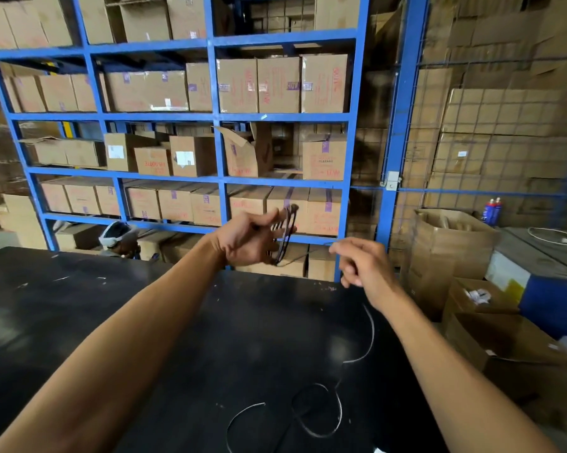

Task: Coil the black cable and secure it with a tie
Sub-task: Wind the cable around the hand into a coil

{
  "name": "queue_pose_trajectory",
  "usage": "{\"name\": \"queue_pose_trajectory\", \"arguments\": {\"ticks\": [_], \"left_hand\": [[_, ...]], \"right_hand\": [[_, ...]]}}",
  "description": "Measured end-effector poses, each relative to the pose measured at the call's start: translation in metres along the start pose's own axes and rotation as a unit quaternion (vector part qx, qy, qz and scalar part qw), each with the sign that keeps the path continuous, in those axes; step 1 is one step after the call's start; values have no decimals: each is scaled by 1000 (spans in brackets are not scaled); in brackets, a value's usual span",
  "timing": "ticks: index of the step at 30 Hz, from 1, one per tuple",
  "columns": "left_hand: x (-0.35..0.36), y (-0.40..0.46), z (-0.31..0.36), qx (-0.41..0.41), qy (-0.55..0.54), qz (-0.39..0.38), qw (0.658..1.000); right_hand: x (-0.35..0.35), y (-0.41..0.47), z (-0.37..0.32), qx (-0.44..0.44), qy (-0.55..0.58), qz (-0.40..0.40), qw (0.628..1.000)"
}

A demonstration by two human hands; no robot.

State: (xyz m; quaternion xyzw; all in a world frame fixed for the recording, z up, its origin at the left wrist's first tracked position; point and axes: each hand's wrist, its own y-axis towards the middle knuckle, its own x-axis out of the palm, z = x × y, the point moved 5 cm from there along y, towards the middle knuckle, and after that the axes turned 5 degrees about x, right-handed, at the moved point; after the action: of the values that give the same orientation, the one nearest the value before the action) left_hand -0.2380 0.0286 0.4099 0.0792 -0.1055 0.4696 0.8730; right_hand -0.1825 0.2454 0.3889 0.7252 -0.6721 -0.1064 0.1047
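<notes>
My left hand (249, 238) is raised above the far edge of the black table (112, 322), fingers spread, with several loops of the black cable (287, 235) wound around them. A strand runs from the loops rightward to my right hand (360, 264), which pinches it between thumb and fingers. The loose rest of the cable (327, 416) trails down from the right hand and lies in curls on the table near the front. No tie is visible.
A blue shelving rack (216, 119) full of cardboard boxes stands behind the table. Open cardboard boxes (452, 253) sit at the right. Another person's head (118, 237) shows beyond the table's far edge. Two bottles (491, 210) stand at the right.
</notes>
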Motion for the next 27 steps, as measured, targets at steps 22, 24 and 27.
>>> {"name": "queue_pose_trajectory", "arguments": {"ticks": [22, 24, 27], "left_hand": [[87, 14, -79, 7, -158, -270, 950], [73, 22, -78, 31, -171, -220, 960], [48, 26, -82, 47, -191, -117, 974]], "right_hand": [[-14, -41, 112, 149, 39, 20, 988], [-7, -57, 117, 150, 19, -13, 988], [-4, -74, 115, 151, -59, -56, 985]]}}
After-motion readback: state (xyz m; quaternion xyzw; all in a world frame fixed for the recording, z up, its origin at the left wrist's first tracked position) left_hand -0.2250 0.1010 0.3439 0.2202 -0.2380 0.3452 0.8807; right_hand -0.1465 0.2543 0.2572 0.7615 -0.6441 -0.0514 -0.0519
